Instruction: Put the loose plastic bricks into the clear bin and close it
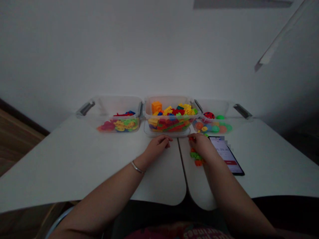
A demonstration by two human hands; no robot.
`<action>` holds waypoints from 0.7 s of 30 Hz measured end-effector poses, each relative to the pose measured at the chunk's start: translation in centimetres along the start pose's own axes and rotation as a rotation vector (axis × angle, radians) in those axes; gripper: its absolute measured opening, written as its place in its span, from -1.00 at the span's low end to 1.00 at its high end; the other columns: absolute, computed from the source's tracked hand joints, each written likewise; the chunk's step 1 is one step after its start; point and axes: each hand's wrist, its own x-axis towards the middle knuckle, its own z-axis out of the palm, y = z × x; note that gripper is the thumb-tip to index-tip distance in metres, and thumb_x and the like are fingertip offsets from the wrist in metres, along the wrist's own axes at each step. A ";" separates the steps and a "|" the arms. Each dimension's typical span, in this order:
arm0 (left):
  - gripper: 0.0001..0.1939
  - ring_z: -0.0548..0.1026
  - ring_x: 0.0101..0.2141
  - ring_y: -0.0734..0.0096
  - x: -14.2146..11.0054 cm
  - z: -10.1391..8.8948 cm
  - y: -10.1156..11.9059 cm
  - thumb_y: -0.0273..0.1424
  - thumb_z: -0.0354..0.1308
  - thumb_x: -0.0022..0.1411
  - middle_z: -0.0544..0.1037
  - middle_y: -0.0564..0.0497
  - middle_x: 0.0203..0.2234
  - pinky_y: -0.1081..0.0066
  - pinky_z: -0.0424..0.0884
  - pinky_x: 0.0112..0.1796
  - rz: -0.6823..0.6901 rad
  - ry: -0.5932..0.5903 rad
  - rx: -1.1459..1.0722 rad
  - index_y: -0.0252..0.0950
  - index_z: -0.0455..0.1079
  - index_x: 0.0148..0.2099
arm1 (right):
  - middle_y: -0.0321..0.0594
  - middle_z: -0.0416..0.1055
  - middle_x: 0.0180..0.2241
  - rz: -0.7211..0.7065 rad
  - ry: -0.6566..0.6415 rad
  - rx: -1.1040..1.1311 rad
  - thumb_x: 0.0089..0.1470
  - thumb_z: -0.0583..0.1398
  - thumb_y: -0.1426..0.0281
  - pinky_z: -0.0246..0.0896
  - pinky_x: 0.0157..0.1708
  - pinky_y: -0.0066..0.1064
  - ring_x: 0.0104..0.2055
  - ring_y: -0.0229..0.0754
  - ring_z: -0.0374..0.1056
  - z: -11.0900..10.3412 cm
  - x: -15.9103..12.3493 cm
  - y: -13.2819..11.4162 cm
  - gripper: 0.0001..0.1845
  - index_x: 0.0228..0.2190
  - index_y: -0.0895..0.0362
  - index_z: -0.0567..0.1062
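My right hand [200, 143] is closed at the right of the seam between the tabletops, its fingertips on a red building brick. Below the fingers, green building bricks [194, 155] and an orange brick [198, 163] show on the table; my hand hides part of them, and I cannot tell whether they are all joined. My left hand [159, 146] rests on the white table left of the seam, fingers loosely bent, thumb apart, with nothing visible in it. Ahead of both hands stands a clear plastic box [171, 116] full of coloured bricks.
Another clear box [117, 99] at the left holds coloured plastic pieces. At the right, a third box [216, 105] contains balls and a red round toy [208, 115]. A phone [231, 159] lies beside my right forearm. A white wall rises behind the boxes.
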 end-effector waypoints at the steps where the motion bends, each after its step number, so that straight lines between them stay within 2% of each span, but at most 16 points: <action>1: -0.70 0.43 -0.43 0.39 0.0 0.0 0.0 -0.25 -0.02 0.21 0.45 0.06 -0.53 0.36 0.34 -0.30 -0.001 0.000 -0.001 -0.31 0.46 -0.22 | 0.01 0.55 -0.19 -0.011 0.010 0.015 0.06 0.15 0.51 0.36 -0.03 -0.04 -0.11 0.07 0.49 0.1 0.0 0.0 -0.73 -0.22 0.14 0.60; 4: -0.71 0.43 -0.42 0.39 0.0 0.0 0.1 -0.27 -0.01 0.21 0.46 0.06 -0.53 0.36 0.36 -0.28 -0.008 0.009 0.002 -0.31 0.47 -0.23 | 0.05 0.53 -0.18 -0.047 0.034 0.069 0.04 0.15 0.54 0.36 -0.03 -0.03 -0.10 0.08 0.48 0.2 0.0 0.1 -0.74 -0.25 0.16 0.60; 7: -0.71 0.43 -0.43 0.40 0.0 0.0 0.2 -0.27 -0.02 0.22 0.46 0.05 -0.53 0.37 0.35 -0.30 -0.015 0.008 0.005 -0.31 0.47 -0.22 | -0.01 0.52 -0.20 -0.055 0.102 0.147 0.02 0.16 0.52 0.39 -0.08 -0.08 -0.14 0.03 0.48 0.4 0.0 0.3 -0.75 -0.27 0.12 0.59; 12: -0.70 0.42 -0.44 0.41 0.0 0.1 0.2 -0.26 -0.02 0.22 0.45 0.06 -0.53 0.38 0.34 -0.31 -0.009 0.005 0.005 -0.32 0.47 -0.22 | -0.07 0.49 -0.20 -0.111 0.272 0.350 0.05 0.14 0.41 0.44 -0.26 -0.19 -0.34 -0.15 0.44 0.1 -0.2 -0.3 -0.68 -0.13 0.13 0.51; 14: -0.70 0.42 -0.44 0.41 -0.1 0.1 0.2 -0.26 -0.01 0.22 0.45 0.06 -0.53 0.38 0.34 -0.31 -0.006 0.010 -0.005 -0.32 0.47 -0.22 | -0.09 0.47 -0.19 -0.183 0.391 0.394 0.04 0.14 0.42 0.44 -0.27 -0.23 -0.30 -0.16 0.43 -0.6 -0.3 -1.1 -0.71 -0.15 0.11 0.50; 18: -0.72 0.42 -0.43 0.40 -0.2 0.0 0.4 -0.28 -0.01 0.22 0.45 0.06 -0.53 0.38 0.34 -0.30 -0.004 0.011 -0.008 -0.31 0.47 -0.23 | -0.09 0.45 -0.12 -0.288 0.646 0.440 0.07 0.14 0.45 0.45 -0.25 -0.26 -0.07 -0.09 0.39 -2.7 -0.4 -3.1 -0.78 -0.22 0.06 0.50; 21: -0.72 0.42 -0.43 0.40 -0.2 -0.1 0.5 -0.28 -0.01 0.22 0.44 0.07 -0.53 0.38 0.34 -0.30 -0.011 0.004 -0.010 -0.32 0.46 -0.23 | -0.09 0.42 -0.12 -0.327 0.740 0.393 0.10 0.14 0.47 0.45 -0.22 -0.22 -0.05 -0.09 0.38 -4.2 0.2 -4.2 -0.80 -0.25 0.05 0.52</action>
